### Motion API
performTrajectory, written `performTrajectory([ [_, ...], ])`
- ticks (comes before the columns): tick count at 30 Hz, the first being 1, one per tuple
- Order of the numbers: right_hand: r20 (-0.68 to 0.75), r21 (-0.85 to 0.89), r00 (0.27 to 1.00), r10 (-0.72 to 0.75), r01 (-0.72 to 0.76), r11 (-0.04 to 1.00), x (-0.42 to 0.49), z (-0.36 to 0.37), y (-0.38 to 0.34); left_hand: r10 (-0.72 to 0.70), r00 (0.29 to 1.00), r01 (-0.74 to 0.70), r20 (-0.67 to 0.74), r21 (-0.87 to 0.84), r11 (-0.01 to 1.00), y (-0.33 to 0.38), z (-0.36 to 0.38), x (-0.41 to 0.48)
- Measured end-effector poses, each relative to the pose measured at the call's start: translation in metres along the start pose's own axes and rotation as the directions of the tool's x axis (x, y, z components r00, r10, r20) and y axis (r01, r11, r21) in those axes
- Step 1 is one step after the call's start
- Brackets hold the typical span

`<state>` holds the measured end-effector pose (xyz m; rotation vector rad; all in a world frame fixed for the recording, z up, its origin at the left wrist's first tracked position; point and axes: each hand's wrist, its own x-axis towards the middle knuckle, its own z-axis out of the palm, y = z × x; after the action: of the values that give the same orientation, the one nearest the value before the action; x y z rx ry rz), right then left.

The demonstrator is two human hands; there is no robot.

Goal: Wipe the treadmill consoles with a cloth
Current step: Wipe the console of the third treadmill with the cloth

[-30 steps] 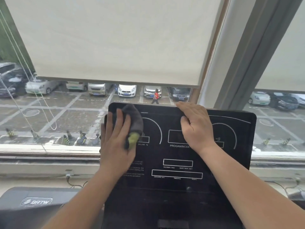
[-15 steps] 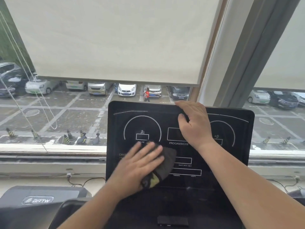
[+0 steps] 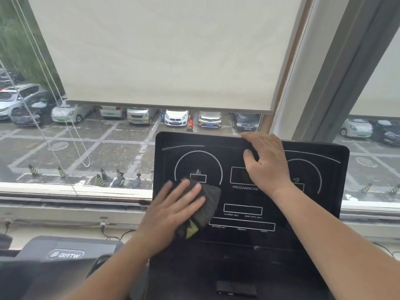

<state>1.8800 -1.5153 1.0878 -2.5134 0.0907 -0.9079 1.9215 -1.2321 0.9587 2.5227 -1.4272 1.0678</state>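
Roller blind [image 3: 162, 50]: cream, drawn most of the way down the window; parked cars show below its hem.

Treadmill console [image 3: 313, 213]: black panel with white dial outlines and display boxes, standing in front of the window sill. The display is dark.

Second treadmill [image 3: 65, 254]: grey housing marked GRTW, beside the console's lower left corner.

Right hand [image 3: 266, 161]: at the middle of the console's top edge. The fingers hook over the rim and the thumb lies on the panel face, so it grips the console.

Left hand [image 3: 173, 211]: on the left half of the panel, near its left edge and below the left dial. The fingers are straight and spread, pressing flat on the cloth. The two hands are well apart.

Cloth [image 3: 208, 204]: dark grey with a yellow-green patch, bunched under the left palm and fingers, lying against the panel face left of the central display boxes.
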Motion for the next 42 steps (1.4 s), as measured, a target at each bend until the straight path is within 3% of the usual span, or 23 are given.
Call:
performTrajectory([
  [2, 0.004, 0.004, 1.000, 0.005, -0.005, 1.000, 0.000, 0.000, -0.002, -0.146, 0.986, 0.149, -0.075, 0.034, 0.988, -0.035, -0.019, 0.025],
  [5, -0.010, 0.012, 1.000, 0.008, -0.008, 1.000, 0.001, 0.000, -0.003, -0.529, 0.824, 0.538, -0.205, -0.011, 0.843, -0.051, -0.036, 0.072],
  [7, -0.021, 0.008, 1.000, -0.006, 0.007, 1.000, 0.001, 0.001, -0.003, -0.618, 0.753, 0.613, -0.228, -0.099, 0.784, -0.029, -0.032, 0.092],
  [9, -0.018, 0.007, 1.000, -0.007, 0.008, 1.000, 0.000, 0.001, -0.002, -0.568, 0.791, 0.546, -0.227, -0.155, 0.823, 0.013, -0.015, 0.093],
  [12, 0.042, 0.002, 0.999, -0.011, 0.011, 1.000, 0.004, -0.004, 0.000, -0.199, 0.972, 0.183, -0.127, -0.133, 0.974, 0.063, 0.009, 0.071],
  [14, 0.165, -0.030, 0.986, -0.024, 0.029, 0.999, 0.009, -0.017, 0.002, 0.035, 0.996, -0.044, -0.082, -0.111, 0.993, 0.053, 0.010, 0.060],
  [15, 0.229, -0.062, 0.973, -0.021, 0.036, 0.997, 0.010, -0.026, 0.006, 0.055, 0.996, -0.063, -0.076, -0.105, 0.992, 0.037, 0.005, 0.062],
  [16, 0.267, -0.113, 0.964, -0.015, 0.047, 0.992, 0.011, -0.035, 0.012, 0.006, 0.995, -0.015, -0.098, -0.094, 0.995, 0.021, -0.001, 0.067],
  [18, 0.248, -0.235, 0.969, 0.007, 0.053, 0.971, 0.007, -0.052, 0.029, -0.230, 0.957, 0.214, -0.178, -0.103, 0.971, -0.006, -0.013, 0.085],
  [21, 0.146, -0.376, 0.988, 0.055, 0.004, 0.927, -0.004, -0.060, 0.048, -0.573, 0.797, 0.534, -0.191, -0.218, 0.817, -0.002, -0.019, 0.118],
  [23, 0.111, -0.440, 0.985, 0.129, -0.067, 0.895, -0.010, -0.052, 0.052, -0.631, 0.755, 0.597, -0.179, -0.210, 0.774, 0.030, -0.011, 0.127],
  [25, 0.095, -0.452, 0.970, 0.226, -0.160, 0.878, -0.011, -0.045, 0.053, -0.516, 0.846, 0.494, -0.136, -0.168, 0.853, 0.063, 0.003, 0.118],
  [27, 0.094, -0.460, 0.969, 0.230, -0.163, 0.873, -0.010, -0.047, 0.058, -0.202, 0.977, 0.194, -0.063, -0.116, 0.974, 0.074, 0.009, 0.097],
  [29, 0.086, -0.479, 0.985, 0.151, -0.092, 0.873, -0.008, -0.057, 0.065, 0.093, 0.995, -0.095, -0.022, -0.076, 0.993, 0.048, 0.002, 0.089],
  [30, 0.070, -0.475, 0.993, 0.096, -0.052, 0.879, -0.007, -0.063, 0.068, 0.131, 0.991, -0.132, -0.018, -0.067, 0.989, 0.031, -0.005, 0.093],
  [31, 0.048, -0.442, 0.997, 0.058, -0.030, 0.897, -0.006, -0.068, 0.072, 0.095, 0.995, -0.097, -0.038, -0.054, 0.994, 0.017, -0.011, 0.100],
  [33, -0.004, -0.291, 0.999, 0.051, -0.049, 0.956, -0.003, -0.077, 0.079, -0.146, 0.981, 0.134, -0.126, -0.096, 0.986, 0.007, -0.018, 0.117],
  [35, -0.032, -0.161, 0.998, 0.059, -0.063, 0.985, -0.002, -0.082, 0.086, -0.453, 0.877, 0.416, -0.162, -0.215, 0.883, 0.033, -0.015, 0.134],
  [37, -0.013, -0.098, 0.999, 0.050, -0.051, 0.994, -0.002, -0.082, 0.092, -0.607, 0.780, 0.555, -0.153, -0.281, 0.783, 0.080, -0.001, 0.143],
  [39, 0.036, -0.066, 0.998, 0.055, -0.053, 0.996, -0.003, -0.081, 0.094, -0.508, 0.853, 0.470, -0.123, -0.243, 0.848, 0.119, 0.013, 0.141],
  [41, 0.080, -0.085, 0.996, 0.044, -0.037, 0.996, -0.004, -0.083, 0.094, -0.205, 0.978, 0.198, -0.039, -0.141, 0.970, 0.133, 0.017, 0.130],
  [42, 0.093, -0.105, 0.995, 0.028, -0.018, 0.994, -0.004, -0.084, 0.095, -0.048, 0.999, 0.049, 0.015, -0.096, 0.994, 0.127, 0.013, 0.128],
])
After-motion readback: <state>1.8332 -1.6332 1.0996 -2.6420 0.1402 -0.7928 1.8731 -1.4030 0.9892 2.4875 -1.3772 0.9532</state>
